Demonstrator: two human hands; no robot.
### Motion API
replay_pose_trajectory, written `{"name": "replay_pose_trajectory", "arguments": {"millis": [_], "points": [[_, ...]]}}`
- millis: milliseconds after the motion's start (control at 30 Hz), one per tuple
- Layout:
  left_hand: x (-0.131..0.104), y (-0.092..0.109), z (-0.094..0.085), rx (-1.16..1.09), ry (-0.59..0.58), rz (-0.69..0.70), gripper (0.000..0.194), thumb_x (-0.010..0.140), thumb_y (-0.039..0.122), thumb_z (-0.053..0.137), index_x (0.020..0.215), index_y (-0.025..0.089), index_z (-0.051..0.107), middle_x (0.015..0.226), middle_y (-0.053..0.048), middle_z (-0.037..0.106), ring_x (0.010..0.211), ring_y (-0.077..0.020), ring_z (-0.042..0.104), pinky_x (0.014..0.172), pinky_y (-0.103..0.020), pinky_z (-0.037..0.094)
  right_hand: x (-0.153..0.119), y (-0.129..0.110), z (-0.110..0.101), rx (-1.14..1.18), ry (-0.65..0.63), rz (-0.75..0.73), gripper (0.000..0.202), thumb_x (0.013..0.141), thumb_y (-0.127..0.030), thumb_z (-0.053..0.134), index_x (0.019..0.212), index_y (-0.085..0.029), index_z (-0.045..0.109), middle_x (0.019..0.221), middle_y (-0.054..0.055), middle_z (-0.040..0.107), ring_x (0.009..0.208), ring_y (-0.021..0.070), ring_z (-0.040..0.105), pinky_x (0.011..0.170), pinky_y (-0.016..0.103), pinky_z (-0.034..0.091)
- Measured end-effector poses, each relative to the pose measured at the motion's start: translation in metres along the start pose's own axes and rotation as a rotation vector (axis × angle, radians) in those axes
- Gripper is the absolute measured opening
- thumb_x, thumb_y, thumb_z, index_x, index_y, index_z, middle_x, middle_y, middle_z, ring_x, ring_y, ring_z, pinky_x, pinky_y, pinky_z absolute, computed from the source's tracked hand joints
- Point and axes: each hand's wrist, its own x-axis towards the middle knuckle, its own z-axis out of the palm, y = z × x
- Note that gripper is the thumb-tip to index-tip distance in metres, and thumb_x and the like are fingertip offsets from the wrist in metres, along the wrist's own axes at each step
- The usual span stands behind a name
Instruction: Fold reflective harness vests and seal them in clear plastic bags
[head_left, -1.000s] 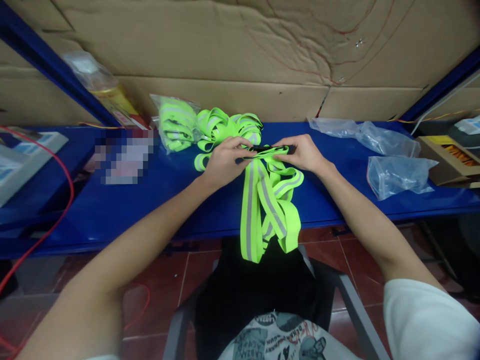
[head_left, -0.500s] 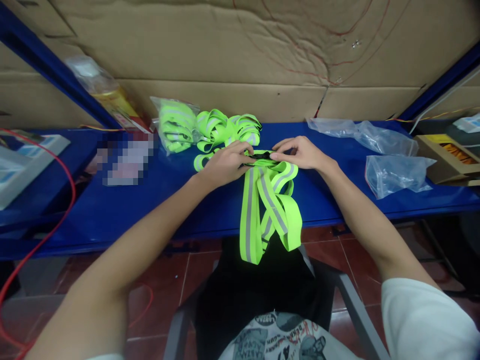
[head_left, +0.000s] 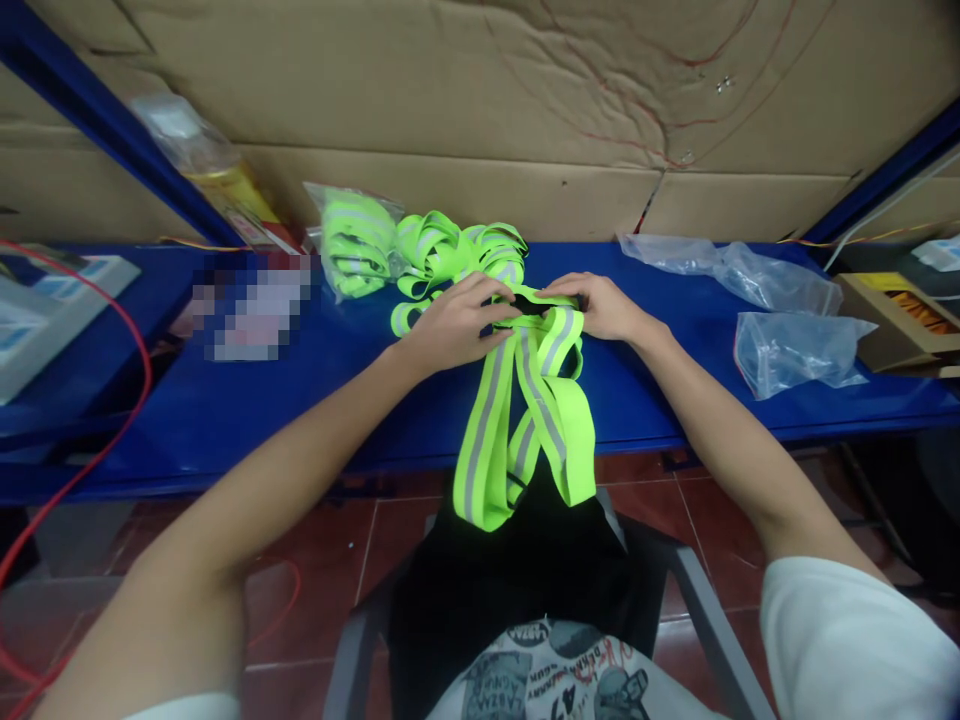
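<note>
Neon-green reflective straps (head_left: 480, 450) with a grey stripe hang in loops over the front edge of the blue table. My left hand (head_left: 465, 325) is closed on their gathered upper end from the left, thumb and fingers bent around the band. On the other side, my right hand (head_left: 600, 305) pinches the upper band of the same straps. Between the hands is a dark part of the straps, too shadowed to make out. Behind my left hand lie rolled green straps (head_left: 431, 250), and a clear bag (head_left: 356, 240) with more straps stands beside them.
Clear plastic bags (head_left: 799, 350) lie on the right of the blue table (head_left: 300, 420). An open cardboard box (head_left: 892, 335) sits beyond them. At the back left stands a bottle with yellow contents (head_left: 232, 190). A red cable (head_left: 142, 370) curves down at far left.
My right hand has shifted slightly, and the upper band now stands raised between my hands. The hanging loops have swung a little to the left.
</note>
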Motion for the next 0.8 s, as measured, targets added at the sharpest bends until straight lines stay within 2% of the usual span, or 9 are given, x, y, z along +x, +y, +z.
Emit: {"name": "replay_pose_trajectory", "arguments": {"millis": [100, 167, 300, 400, 467, 533, 633, 733, 800], "points": [[0.002, 0.023, -0.006, -0.047, 0.023, 0.022, 0.023, 0.099, 0.046, 0.073, 0.089, 0.026, 0.077, 0.093, -0.009, 0.074, 0.094, -0.0286, 0.067, 0.093, -0.048, 0.055, 0.000, 0.003, -0.001, -0.041, -0.001, -0.010, 0.042, 0.096, -0.051, 0.079, 0.126, -0.024, 0.089, 0.141, 0.015, 0.081, 0.125, 0.0366, 0.077, 0.111, 0.050, 0.054], [0.003, 0.040, -0.008, -0.104, -0.051, 0.071, 0.022, 0.094, 0.047, 0.075, 0.084, 0.027, 0.073, 0.085, -0.006, 0.071, 0.085, -0.0266, 0.065, 0.088, -0.046, 0.055, 0.001, 0.006, -0.003, -0.065, -0.001, -0.013, 0.044, 0.098, -0.053, 0.076, 0.131, -0.025, 0.088, 0.144, 0.014, 0.080, 0.131, 0.0364, 0.076, 0.117, 0.050, 0.053], [0.002, 0.071, -0.004, -0.212, -0.187, 0.213, 0.024, 0.088, 0.052, 0.079, 0.087, 0.028, 0.072, 0.089, -0.006, 0.073, 0.086, -0.0262, 0.067, 0.088, -0.045, 0.057, 0.002, 0.015, -0.006, -0.083, -0.008, -0.023, 0.051, 0.101, -0.058, 0.073, 0.139, -0.026, 0.085, 0.147, 0.013, 0.079, 0.136, 0.0356, 0.074, 0.120, 0.049, 0.052], [-0.001, 0.083, 0.003, -0.296, -0.259, 0.291, 0.043, 0.084, 0.068, 0.087, 0.097, 0.028, 0.076, 0.095, -0.008, 0.076, 0.089, -0.0267, 0.070, 0.086, -0.043, 0.058, 0.003, 0.019, -0.007, -0.084, -0.005, -0.023, 0.051, 0.101, -0.058, 0.073, 0.140, -0.027, 0.085, 0.147, 0.013, 0.079, 0.135, 0.0360, 0.075, 0.120, 0.050, 0.053], [-0.004, 0.088, 0.007, -0.312, -0.283, 0.310, 0.050, 0.084, 0.073, 0.087, 0.104, 0.027, 0.079, 0.099, -0.008, 0.078, 0.092, -0.0265, 0.073, 0.084, -0.041, 0.059, 0.003, 0.019, -0.008, -0.080, 0.000, -0.035, 0.050, 0.102, -0.057, 0.074, 0.139, -0.026, 0.085, 0.146, 0.013, 0.079, 0.135, 0.0362, 0.075, 0.119, 0.050, 0.054], [-0.008, 0.093, 0.008, -0.302, -0.269, 0.309, 0.043, 0.091, 0.065, 0.084, 0.105, 0.025, 0.080, 0.100, -0.008, 0.079, 0.091, -0.0247, 0.074, 0.079, -0.038, 0.059, 0.003, 0.018, -0.008, -0.065, 0.002, -0.048, 0.049, 0.102, -0.056, 0.075, 0.139, -0.026, 0.085, 0.146, 0.013, 0.080, 0.136, 0.0369, 0.075, 0.118, 0.050, 0.054], [-0.012, 0.100, 0.005, -0.315, -0.272, 0.295, 0.019, 0.098, 0.041, 0.077, 0.093, 0.023, 0.081, 0.089, -0.004, 0.077, 0.080, -0.0197, 0.073, 0.068, -0.034, 0.054, 0.003, 0.015, -0.009, -0.047, -0.009, -0.024, 0.048, 0.100, -0.056, 0.077, 0.138, -0.027, 0.086, 0.145, 0.011, 0.080, 0.137, 0.0360, 0.074, 0.120, 0.049, 0.054], [-0.011, 0.103, -0.001, -0.423, -0.362, 0.220, 0.020, 0.097, 0.023, 0.071, 0.078, 0.023, 0.080, 0.078, -0.002, 0.074, 0.070, -0.0154, 0.070, 0.061, -0.030, 0.050, 0.003, 0.013, -0.009, -0.049, -0.011, 0.013, 0.048, 0.099, -0.056, 0.080, 0.137, -0.028, 0.086, 0.144, 0.009, 0.081, 0.137, 0.0341, 0.074, 0.121, 0.046, 0.053], [-0.008, 0.098, -0.007, -0.564, -0.437, 0.132, 0.022, 0.096, 0.019, 0.073, 0.077, 0.023, 0.083, 0.077, -0.001, 0.077, 0.067, -0.0138, 0.072, 0.060, -0.027, 0.051, 0.003, 0.014, -0.010, -0.053, -0.006, 0.017, 0.047, 0.098, -0.052, 0.081, 0.137, -0.026, 0.086, 0.144, 0.010, 0.081, 0.137, 0.0341, 0.074, 0.122, 0.047, 0.053]]}}
